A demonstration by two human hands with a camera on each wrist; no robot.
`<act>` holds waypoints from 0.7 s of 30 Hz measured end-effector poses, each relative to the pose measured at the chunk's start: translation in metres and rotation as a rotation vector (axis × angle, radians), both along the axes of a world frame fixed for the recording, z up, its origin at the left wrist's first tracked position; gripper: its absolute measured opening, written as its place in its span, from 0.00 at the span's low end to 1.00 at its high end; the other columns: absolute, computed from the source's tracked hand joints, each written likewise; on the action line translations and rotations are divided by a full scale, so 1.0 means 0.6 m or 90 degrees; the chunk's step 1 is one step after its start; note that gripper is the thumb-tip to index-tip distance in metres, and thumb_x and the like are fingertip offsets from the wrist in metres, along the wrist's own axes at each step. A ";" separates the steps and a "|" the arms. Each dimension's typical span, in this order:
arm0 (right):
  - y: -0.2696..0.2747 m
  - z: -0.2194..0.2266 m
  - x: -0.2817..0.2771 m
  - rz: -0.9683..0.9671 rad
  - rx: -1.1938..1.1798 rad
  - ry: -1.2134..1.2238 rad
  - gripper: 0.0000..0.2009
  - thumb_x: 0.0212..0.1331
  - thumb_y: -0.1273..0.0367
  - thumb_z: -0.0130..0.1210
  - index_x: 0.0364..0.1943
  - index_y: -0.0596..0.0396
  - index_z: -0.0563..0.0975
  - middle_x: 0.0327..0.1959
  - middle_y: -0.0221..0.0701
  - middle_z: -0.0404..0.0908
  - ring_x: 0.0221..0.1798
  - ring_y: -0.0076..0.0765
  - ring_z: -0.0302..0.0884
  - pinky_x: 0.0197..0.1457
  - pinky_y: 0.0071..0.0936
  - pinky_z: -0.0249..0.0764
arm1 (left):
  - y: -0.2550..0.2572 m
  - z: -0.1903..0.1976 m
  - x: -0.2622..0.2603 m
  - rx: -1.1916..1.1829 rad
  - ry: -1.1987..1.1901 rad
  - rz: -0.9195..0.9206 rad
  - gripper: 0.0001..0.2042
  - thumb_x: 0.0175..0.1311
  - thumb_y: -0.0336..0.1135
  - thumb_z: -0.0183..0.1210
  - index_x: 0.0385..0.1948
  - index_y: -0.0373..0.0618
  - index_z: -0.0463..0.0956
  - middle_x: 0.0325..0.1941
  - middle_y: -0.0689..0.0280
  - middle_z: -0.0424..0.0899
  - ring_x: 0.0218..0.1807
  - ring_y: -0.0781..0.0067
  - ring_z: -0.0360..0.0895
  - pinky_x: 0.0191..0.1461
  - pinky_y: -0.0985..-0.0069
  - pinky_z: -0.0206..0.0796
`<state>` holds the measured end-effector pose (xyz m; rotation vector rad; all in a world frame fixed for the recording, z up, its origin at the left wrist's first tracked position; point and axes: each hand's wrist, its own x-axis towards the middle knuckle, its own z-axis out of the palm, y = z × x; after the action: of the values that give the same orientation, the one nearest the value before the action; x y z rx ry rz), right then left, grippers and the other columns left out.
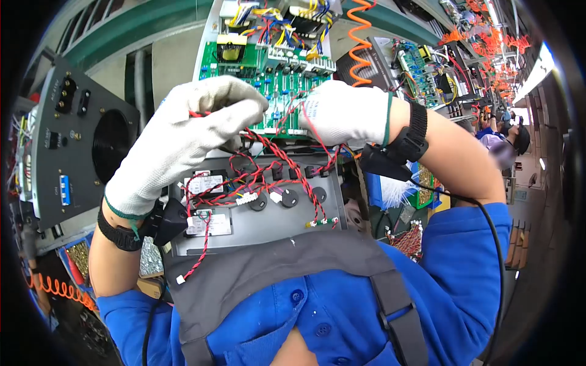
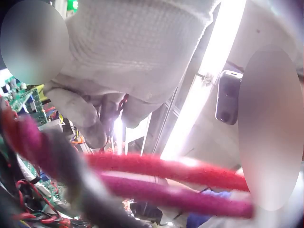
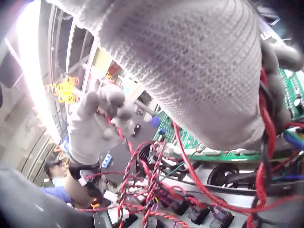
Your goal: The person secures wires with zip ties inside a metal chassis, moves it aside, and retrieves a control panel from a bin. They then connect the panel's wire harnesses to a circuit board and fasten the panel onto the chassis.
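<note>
My left hand [image 1: 183, 125], in a white knit glove, pinches a twisted red-and-black wire bundle [image 1: 278, 146] between thumb and curled fingers. My gloved right hand [image 1: 345, 113] is over the right side of a green circuit board [image 1: 287, 116]. Its fingers curl around red and black wires [image 3: 268, 123] in the right wrist view; their tips are partly hidden. Below both hands lies a grey metal panel [image 1: 256, 229] with black round parts and white labels. More twisted wires with white connectors [image 1: 247, 198] lie across it. A loose wire end [image 1: 180, 279] hangs over the apron.
Upright at the left stands a dark panel [image 1: 79, 146] with a round black opening and a blue switch. An orange coiled hose [image 1: 360, 43] hangs near the board. Another board assembly [image 1: 421, 67] and a blue bin [image 1: 375, 189] are at the right. Another person [image 1: 503, 143] is farther off.
</note>
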<state>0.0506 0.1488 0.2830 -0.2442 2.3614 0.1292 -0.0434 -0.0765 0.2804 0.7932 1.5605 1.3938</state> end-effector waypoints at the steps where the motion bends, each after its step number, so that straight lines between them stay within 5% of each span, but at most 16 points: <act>1: 0.018 -0.011 0.002 0.021 0.006 0.011 0.10 0.54 0.67 0.53 0.36 0.53 0.83 0.39 0.45 0.83 0.42 0.52 0.82 0.40 0.44 0.78 | -0.003 0.012 -0.004 -0.005 -0.009 -0.015 0.17 0.64 0.42 0.60 0.43 0.35 0.78 0.39 0.67 0.82 0.30 0.86 0.74 0.36 0.87 0.67; 2: 0.026 0.027 0.006 0.004 -0.031 0.050 0.13 0.58 0.61 0.55 0.38 0.56 0.81 0.36 0.45 0.82 0.39 0.50 0.82 0.39 0.40 0.78 | -0.003 0.014 -0.005 -0.017 -0.040 0.010 0.16 0.63 0.42 0.61 0.43 0.36 0.78 0.38 0.66 0.82 0.31 0.85 0.75 0.37 0.85 0.68; 5: 0.042 0.061 0.039 -0.334 -0.487 0.343 0.16 0.66 0.59 0.53 0.45 0.58 0.77 0.34 0.32 0.80 0.37 0.30 0.77 0.44 0.29 0.73 | 0.013 0.026 -0.014 0.069 -0.013 0.032 0.16 0.63 0.39 0.62 0.44 0.36 0.77 0.38 0.66 0.82 0.34 0.81 0.79 0.40 0.83 0.70; 8: -0.036 0.055 0.071 -0.323 -0.716 0.328 0.15 0.68 0.63 0.53 0.49 0.60 0.76 0.36 0.27 0.78 0.38 0.21 0.73 0.46 0.22 0.70 | 0.055 0.043 -0.003 0.202 -0.010 -0.032 0.19 0.67 0.41 0.58 0.51 0.34 0.73 0.45 0.62 0.81 0.40 0.77 0.81 0.44 0.82 0.70; 10: -0.042 0.027 0.093 -0.576 -0.997 0.258 0.14 0.69 0.64 0.51 0.49 0.61 0.76 0.37 0.31 0.81 0.40 0.20 0.76 0.48 0.22 0.70 | 0.084 0.030 -0.023 0.319 0.097 0.000 0.22 0.70 0.44 0.53 0.55 0.34 0.71 0.49 0.61 0.80 0.42 0.77 0.80 0.44 0.82 0.69; 11: -0.044 0.081 0.105 -0.640 -0.777 0.322 0.13 0.70 0.64 0.50 0.48 0.60 0.76 0.35 0.34 0.82 0.40 0.22 0.77 0.49 0.23 0.71 | 0.089 0.040 -0.020 0.221 -0.005 0.060 0.24 0.68 0.48 0.54 0.54 0.36 0.73 0.51 0.56 0.80 0.42 0.72 0.80 0.44 0.76 0.70; 12: -0.028 0.074 0.117 -0.699 -0.821 0.391 0.14 0.71 0.63 0.47 0.47 0.60 0.76 0.32 0.32 0.82 0.40 0.22 0.77 0.49 0.24 0.71 | 0.100 0.031 -0.024 0.220 -0.006 0.050 0.24 0.68 0.48 0.54 0.54 0.36 0.73 0.51 0.56 0.80 0.42 0.72 0.80 0.44 0.76 0.70; 14: -0.009 0.059 0.137 -0.719 -0.855 0.511 0.15 0.72 0.62 0.46 0.48 0.60 0.77 0.31 0.32 0.82 0.41 0.23 0.77 0.51 0.24 0.71 | 0.130 -0.016 -0.028 -0.128 0.426 -0.097 0.23 0.62 0.52 0.58 0.48 0.40 0.76 0.49 0.51 0.80 0.41 0.62 0.81 0.46 0.68 0.71; 16: 0.008 0.054 0.145 -0.637 -0.674 0.544 0.18 0.72 0.60 0.47 0.51 0.61 0.76 0.35 0.33 0.84 0.43 0.25 0.78 0.52 0.25 0.71 | 0.147 -0.060 0.001 -0.209 0.706 -0.228 0.22 0.56 0.53 0.62 0.38 0.40 0.78 0.43 0.49 0.80 0.42 0.52 0.80 0.48 0.62 0.70; 20: 0.012 0.054 0.157 -0.671 -0.816 0.508 0.16 0.70 0.65 0.52 0.53 0.63 0.76 0.35 0.31 0.84 0.40 0.22 0.79 0.49 0.21 0.73 | 0.157 -0.100 0.005 -0.091 0.749 -0.206 0.19 0.52 0.47 0.65 0.34 0.38 0.78 0.36 0.50 0.81 0.43 0.49 0.79 0.46 0.61 0.70; 21: 0.012 0.052 0.158 -0.680 -0.829 0.510 0.15 0.69 0.66 0.52 0.53 0.63 0.76 0.35 0.32 0.84 0.39 0.22 0.79 0.49 0.21 0.74 | 0.161 -0.098 -0.004 -0.108 0.642 -0.211 0.17 0.53 0.44 0.64 0.35 0.38 0.77 0.37 0.51 0.81 0.42 0.53 0.80 0.45 0.63 0.70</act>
<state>0.1452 0.1559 0.3142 0.6009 2.5649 -2.1397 -0.0457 0.0202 0.2216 1.7067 2.0917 0.5873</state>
